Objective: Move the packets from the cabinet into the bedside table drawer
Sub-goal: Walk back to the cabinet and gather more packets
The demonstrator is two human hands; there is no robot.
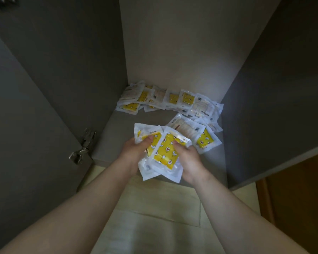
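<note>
View from a head-worn camera, looking down into an open grey cabinet (173, 43) with two bare forearms reaching forward from the bottom of the frame.

Both hands grip a bundle of packets (163, 153) between them, just above the front edge of the cabinet's bottom shelf (117, 136). The packets are flat, clear plastic pouches with white edges, and those on top have a yellow insert printed with small white shapes. The left hand (134, 151) holds the bundle's left side, fingers curled underneath and thumb pressed on top. The right hand (189, 158) holds the right side the same way, thumb lying across the top packet. The bundle is fanned unevenly, with corners sticking out towards the camera and away from it.

More of the same pouches lie on the shelf. A row of packets (154, 98) lies overlapping along the back wall, from the left corner to the right. A small heap of packets (206, 138) sits near the right wall, just beside the right hand; some face up in yellow, others show a pale printed back.

At left, the cabinet door (35, 107) stands open, a metal hinge (83, 147) at its inner edge. Below the shelf is a pale tiled floor (163, 208). A brown wooden panel (301, 189) fills the lower right corner.
</note>
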